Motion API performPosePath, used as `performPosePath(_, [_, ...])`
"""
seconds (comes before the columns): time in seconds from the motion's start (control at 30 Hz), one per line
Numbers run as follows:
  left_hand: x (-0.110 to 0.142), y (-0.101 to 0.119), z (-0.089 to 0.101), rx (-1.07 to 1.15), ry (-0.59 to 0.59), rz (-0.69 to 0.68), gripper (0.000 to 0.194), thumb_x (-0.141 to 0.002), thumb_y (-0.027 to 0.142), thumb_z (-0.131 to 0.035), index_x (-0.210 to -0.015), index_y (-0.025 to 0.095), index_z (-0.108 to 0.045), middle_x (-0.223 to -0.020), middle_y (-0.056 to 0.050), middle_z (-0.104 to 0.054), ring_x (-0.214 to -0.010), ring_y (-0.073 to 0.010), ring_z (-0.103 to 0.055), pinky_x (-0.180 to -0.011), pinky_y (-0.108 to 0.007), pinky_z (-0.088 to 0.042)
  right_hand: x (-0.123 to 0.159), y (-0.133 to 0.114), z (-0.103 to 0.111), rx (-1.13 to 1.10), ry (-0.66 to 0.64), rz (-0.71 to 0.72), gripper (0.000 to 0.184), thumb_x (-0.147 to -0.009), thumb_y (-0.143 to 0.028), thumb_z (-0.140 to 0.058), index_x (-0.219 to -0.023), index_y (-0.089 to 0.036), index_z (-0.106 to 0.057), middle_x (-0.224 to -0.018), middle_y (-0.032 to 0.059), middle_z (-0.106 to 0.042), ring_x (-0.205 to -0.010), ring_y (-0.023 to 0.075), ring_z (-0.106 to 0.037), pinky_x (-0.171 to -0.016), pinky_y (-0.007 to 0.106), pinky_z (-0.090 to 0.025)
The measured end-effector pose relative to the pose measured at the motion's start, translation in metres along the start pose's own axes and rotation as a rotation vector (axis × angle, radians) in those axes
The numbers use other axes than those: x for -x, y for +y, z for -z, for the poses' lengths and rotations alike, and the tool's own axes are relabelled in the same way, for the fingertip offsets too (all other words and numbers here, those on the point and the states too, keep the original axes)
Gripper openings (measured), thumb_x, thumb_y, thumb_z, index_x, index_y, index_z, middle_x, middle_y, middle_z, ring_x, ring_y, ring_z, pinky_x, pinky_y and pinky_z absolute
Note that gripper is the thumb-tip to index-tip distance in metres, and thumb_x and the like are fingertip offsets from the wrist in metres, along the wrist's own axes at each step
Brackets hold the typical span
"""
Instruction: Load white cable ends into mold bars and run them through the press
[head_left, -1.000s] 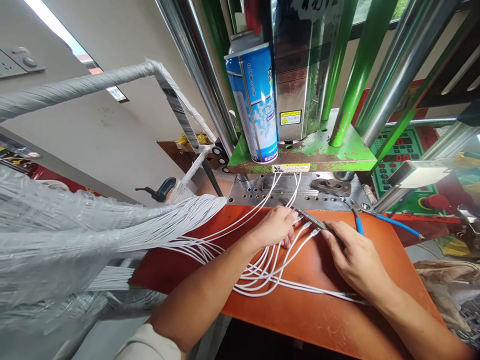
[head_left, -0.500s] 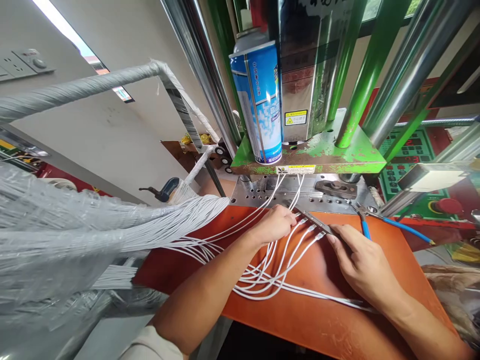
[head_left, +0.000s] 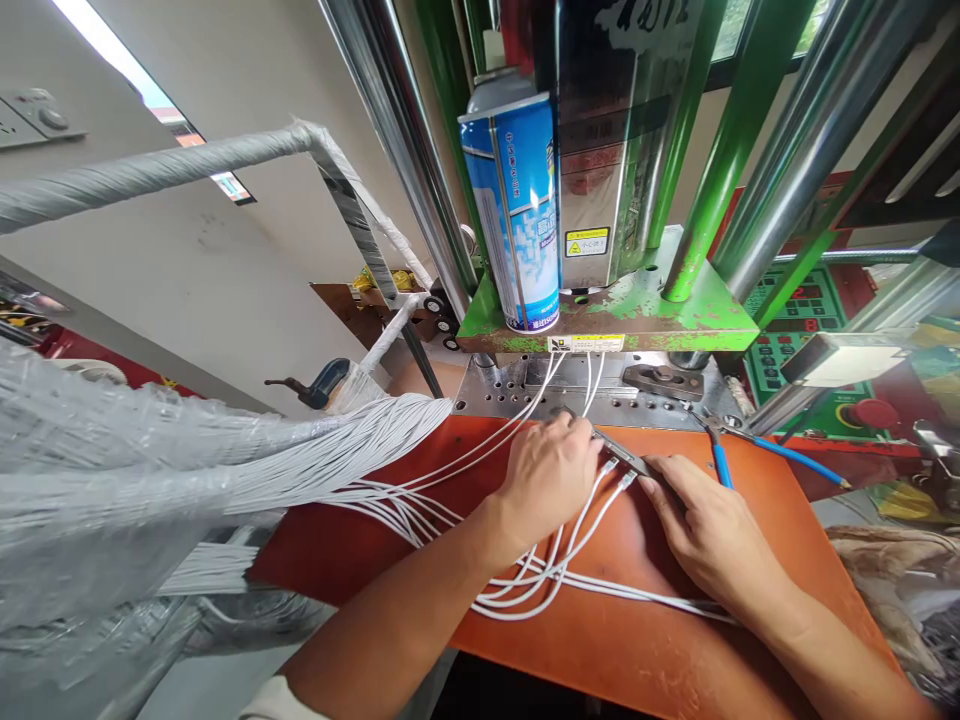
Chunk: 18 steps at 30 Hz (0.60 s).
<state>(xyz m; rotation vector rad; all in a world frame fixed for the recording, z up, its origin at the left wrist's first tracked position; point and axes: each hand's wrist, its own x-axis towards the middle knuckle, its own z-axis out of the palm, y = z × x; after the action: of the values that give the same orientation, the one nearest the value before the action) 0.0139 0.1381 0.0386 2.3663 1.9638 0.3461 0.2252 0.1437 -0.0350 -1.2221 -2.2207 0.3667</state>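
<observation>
White cables (head_left: 637,598), light, limp and slippery, loop across my orange bench (head_left: 675,650), safest held just behind their metal tips (head_left: 628,480). My left hand (head_left: 547,478) curls over the strands at the bench's far edge, its grip hidden; my right hand (head_left: 709,525) pinches a slim steel tool (head_left: 621,450).

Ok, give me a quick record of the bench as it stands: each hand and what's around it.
Left hand: on the white cables, beside the steel tool
Right hand: fingertips at the steel tool's end; grip unclear
Cables: run from a plastic-wrapped bundle at left across the board, some up to the steel plate
Board: orange, under both hands
Pliers: blue-handled, right of the steel tool
Steel plate: drilled with holes, behind the board
Spray can: blue and white, on the green press bed
</observation>
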Motion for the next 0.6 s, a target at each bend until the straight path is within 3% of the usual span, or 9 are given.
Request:
performPosePath(0.07, [0.008,0.008,0.001,0.011,-0.057,-0.073,0.029,-0.104,0.034,-0.046,-0.094,0.019,-0.069,-0.092,-0.008,-0.075,-0.086,-0.0250,-0.073,-0.075,-0.034,-0.053,0.000,0.000,0.000,0.011,-0.011,0.002,0.024,-0.108,-0.040,-0.043,-0.111,-0.023,-0.059,-0.094,0.0039,-0.064,-0.082,0.0195,-0.064,-0.075,0.033,-0.048])
performPosePath(0.23, [0.011,0.011,-0.008,-0.043,-0.183,-0.098,0.035,-0.105,0.032,-0.044,-0.090,0.017,-0.072,-0.088,-0.010,-0.075,-0.080,-0.0263,-0.073,-0.070,-0.035,-0.054,0.000,0.000,0.002,0.012,-0.030,0.006,0.026,-0.108,-0.041,-0.042,-0.111,-0.023,-0.060,-0.089,0.0038,-0.061,-0.078,0.0188,-0.061,-0.071,0.031,-0.046])
performPosePath(0.4, [0.009,0.010,-0.008,-0.052,-0.148,-0.146,0.028,-0.103,0.023,-0.045,-0.091,0.018,-0.070,-0.090,-0.008,-0.074,-0.083,-0.0249,-0.072,-0.069,-0.034,-0.053,-0.001,-0.002,0.004,0.017,-0.038,0.029,0.025,-0.108,-0.040,-0.041,-0.110,-0.023,-0.060,-0.085,0.0022,-0.058,-0.073,0.0175,-0.059,-0.066,0.030,-0.044])
performPosePath(0.6, [0.018,0.016,-0.009,-0.010,-0.064,-0.201,0.023,-0.101,0.036,-0.055,-0.093,0.019,-0.069,-0.092,-0.007,-0.072,-0.087,-0.0258,-0.070,-0.069,-0.035,-0.053,-0.001,-0.005,0.004,0.057,-0.021,0.049,0.023,-0.109,-0.037,-0.041,-0.110,-0.022,-0.058,-0.089,0.0029,-0.060,-0.077,0.0176,-0.061,-0.066,0.030,-0.043])
